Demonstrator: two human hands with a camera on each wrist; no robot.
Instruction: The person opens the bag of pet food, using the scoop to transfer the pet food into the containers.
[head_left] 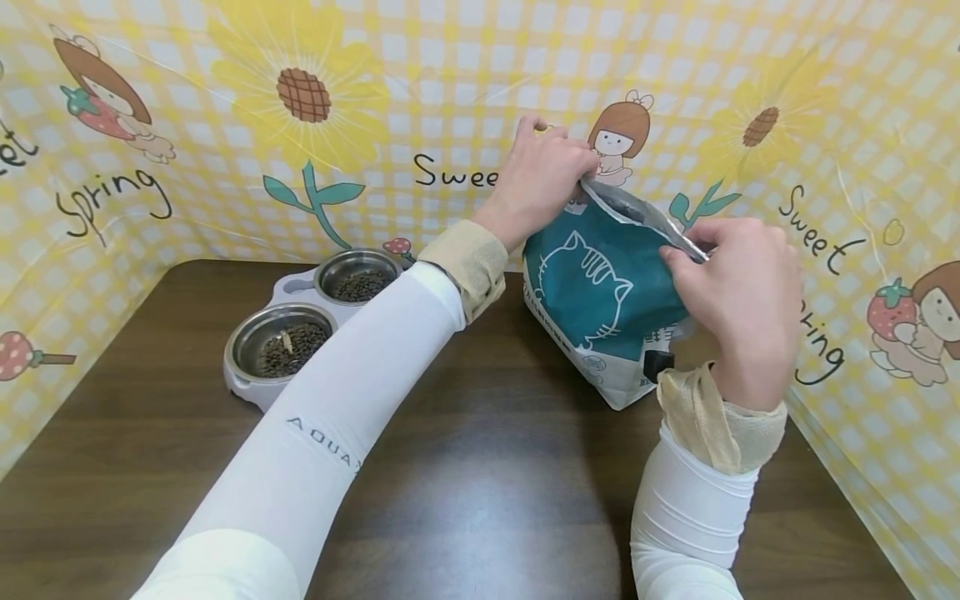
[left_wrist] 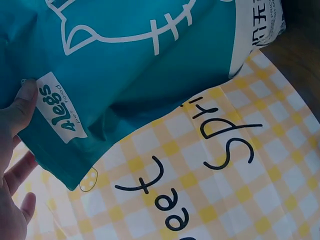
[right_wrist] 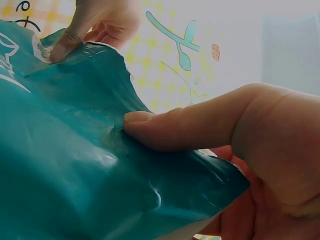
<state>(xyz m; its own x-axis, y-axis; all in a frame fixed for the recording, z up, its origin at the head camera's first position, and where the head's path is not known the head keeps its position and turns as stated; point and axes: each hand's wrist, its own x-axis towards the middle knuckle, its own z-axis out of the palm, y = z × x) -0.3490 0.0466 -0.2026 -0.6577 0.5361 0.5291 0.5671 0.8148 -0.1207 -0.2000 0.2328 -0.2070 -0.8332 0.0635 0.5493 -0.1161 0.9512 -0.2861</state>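
A teal and white pet food bag (head_left: 585, 275) with a white cat outline stands tilted on the table's right side, its silvery mouth (head_left: 637, 208) parted along the top. My left hand (head_left: 536, 179) pinches the far left end of that top edge; in the left wrist view its thumb (left_wrist: 25, 100) presses beside the "4Legs pet food" label (left_wrist: 60, 107). At the near right end, my right hand (head_left: 750, 287) grips the rim, thumb (right_wrist: 170, 130) on the teal face and fingers behind. The bag's contents cannot be made out.
To the left, a pale double feeder (head_left: 292, 287) holds two metal bowls with brown kibble (head_left: 296, 354); my left sleeve (head_left: 352, 400) partly covers it. The dark wooden table (head_left: 465, 467) is bordered by a yellow checked, cartoon-printed cloth (head_left: 450, 83) behind and at both sides.
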